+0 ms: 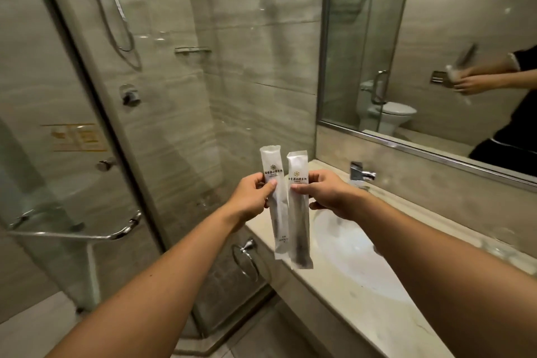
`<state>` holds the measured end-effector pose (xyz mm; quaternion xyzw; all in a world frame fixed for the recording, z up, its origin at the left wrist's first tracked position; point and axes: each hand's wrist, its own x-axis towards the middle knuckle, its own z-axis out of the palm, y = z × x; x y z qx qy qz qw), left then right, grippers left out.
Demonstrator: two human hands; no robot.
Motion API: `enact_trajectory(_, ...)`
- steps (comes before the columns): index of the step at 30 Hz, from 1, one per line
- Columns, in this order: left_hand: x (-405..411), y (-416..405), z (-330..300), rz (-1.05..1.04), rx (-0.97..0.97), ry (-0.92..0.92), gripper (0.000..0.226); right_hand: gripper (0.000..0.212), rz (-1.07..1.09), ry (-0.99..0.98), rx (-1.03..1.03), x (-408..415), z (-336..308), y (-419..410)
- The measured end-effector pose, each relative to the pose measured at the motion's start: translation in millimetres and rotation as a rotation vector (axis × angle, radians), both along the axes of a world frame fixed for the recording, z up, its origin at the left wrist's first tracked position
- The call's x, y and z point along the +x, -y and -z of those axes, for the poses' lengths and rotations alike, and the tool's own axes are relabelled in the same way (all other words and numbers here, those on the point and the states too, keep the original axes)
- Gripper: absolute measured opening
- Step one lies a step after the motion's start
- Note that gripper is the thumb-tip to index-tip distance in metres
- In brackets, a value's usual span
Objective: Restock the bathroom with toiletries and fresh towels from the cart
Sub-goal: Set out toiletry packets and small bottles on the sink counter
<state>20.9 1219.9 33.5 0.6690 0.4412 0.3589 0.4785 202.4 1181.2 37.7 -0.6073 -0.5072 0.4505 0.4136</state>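
Two wrapped toiletry pkts held up over the vanity, not yet set down.

Glass shower enclosure [130, 96] fills left half of frame; mirror [436, 52] upper right; marble vanity top [334, 293] w/ sink [357, 247] runs lower right, tap [361, 174] at its back edge. Centre frame: left hand [251, 196] pinches left packet [276, 203] btwn thumb & fingers, right hand [328, 193] pinches right packet [299, 212] same way. Pkts hang upright, edges touching, printed side facing cam — prob held so to check them before placing by sink. Cart & towels not in view.
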Motion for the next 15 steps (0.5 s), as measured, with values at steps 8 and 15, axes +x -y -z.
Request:
enact_trajectory(8, 93, -59, 16, 0.258, -0.057, -0.056, 0.013, 0.007, 0.223, -0.055, -0.018, 92, 10, -15)
enact_trajectory(15, 185, -89, 12, 0.539, -0.091, -0.059, 0.018, 0.007, 0.402, -0.077, -0.036, 160, 16, -18)
